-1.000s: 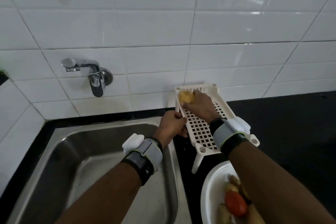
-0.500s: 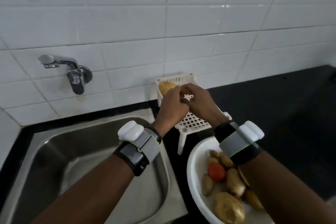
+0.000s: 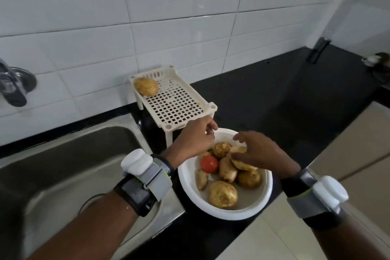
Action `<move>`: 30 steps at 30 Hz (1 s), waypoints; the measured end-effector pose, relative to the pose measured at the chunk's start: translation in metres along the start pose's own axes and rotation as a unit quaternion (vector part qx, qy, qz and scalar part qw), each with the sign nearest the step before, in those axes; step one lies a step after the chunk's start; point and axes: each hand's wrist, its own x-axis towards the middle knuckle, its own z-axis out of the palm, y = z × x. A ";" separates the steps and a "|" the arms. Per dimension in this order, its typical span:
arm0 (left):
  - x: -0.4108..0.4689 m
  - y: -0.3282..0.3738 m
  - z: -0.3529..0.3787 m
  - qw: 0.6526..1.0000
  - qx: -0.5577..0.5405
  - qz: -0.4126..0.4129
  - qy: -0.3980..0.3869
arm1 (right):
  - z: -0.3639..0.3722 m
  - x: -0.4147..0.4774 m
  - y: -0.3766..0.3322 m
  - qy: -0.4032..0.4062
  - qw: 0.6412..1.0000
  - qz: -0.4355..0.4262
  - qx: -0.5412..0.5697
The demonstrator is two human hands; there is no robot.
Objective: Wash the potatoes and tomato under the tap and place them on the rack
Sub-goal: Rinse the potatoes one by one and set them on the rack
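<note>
Head view.

- Rack (image 3: 177, 101) stands on the black worktop (image 3: 274, 101), just right of the sink (image 3: 63, 164) and against the tiled wall.
- One potato (image 3: 146, 86) lies on the rack in its far left corner. The rest of the grid is bare.
- The white bowl (image 3: 223, 212) sits on the worktop, just in front of the rack and beside the sink edge.
- The tomato (image 3: 209, 164) is in the bowl, left of centre, touching the unwashed potatoes (image 3: 222, 194) around it. Several of those are piled in the bowl.
- Left grip (image 3: 195, 139) is at the bowl's far left rim with its fingers curled. Nothing shows in it. Can't tell if it pinches the rim or only hovers there.
- Right grip (image 3: 259, 152) is over the bowl, palm down on the top potato (image 3: 242, 164). Its fingers curve over that potato's left end and the thumb is spread above, apart from it. Can't tell if it is actually clasped.
- Tap (image 3: 12, 88) is on the wall at the left edge of the frame, above the sink. No water is visible.
- Both wrists carry grey bands with white pods.
</note>
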 end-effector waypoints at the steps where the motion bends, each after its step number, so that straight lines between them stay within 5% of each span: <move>1: -0.001 0.002 0.005 1.000 0.000 0.004 -0.005 | 0.006 -0.004 0.005 -0.018 1.000 0.016 -0.018; 16: -0.014 -0.009 0.007 0.999 -0.027 -0.028 -0.010 | 0.006 -0.007 -0.021 0.017 0.997 -0.064 -0.029; 22: -0.042 -0.020 -0.042 0.989 -0.078 -0.051 0.114 | -0.009 0.004 -0.085 0.035 0.979 -0.190 0.063; 30: -0.123 -0.071 -0.139 0.935 -0.154 -0.147 0.284 | 0.008 0.017 -0.208 0.000 0.933 -0.322 0.158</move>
